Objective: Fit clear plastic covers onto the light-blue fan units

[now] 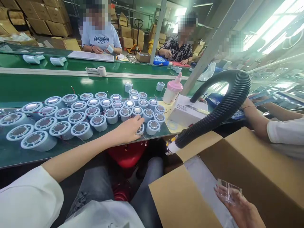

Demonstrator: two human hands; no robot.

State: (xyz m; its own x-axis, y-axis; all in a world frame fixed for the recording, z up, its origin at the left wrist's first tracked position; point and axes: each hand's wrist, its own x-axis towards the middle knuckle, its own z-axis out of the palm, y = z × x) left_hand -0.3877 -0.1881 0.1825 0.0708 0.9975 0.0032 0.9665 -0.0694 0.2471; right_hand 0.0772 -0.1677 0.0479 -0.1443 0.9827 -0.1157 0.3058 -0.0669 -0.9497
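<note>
My left hand (pixel 130 129) reaches to the front edge of the bench, its fingers curled round a light-blue round housing (pixel 141 129) that they partly hide. Thin wires with small white connectors hang below it. Many similar housings (pixel 81 130) stand in rows beside the hand, with grey discs on their tops and some wires showing. Over the open cardboard box (pixel 175 196) at lower right, my right hand (pixel 239 205) grips a clear plastic piece (pixel 229 191). White lining shows inside the box.
A black corrugated hose (pixel 220 107) with a white nozzle arches above the box. Behind it are a white carton (pixel 187 110) and a pink-lidded bottle (pixel 173 88). A green conveyor (pixel 47 80) runs across. Two people work opposite; another person's arms (pixel 258 117) are at right.
</note>
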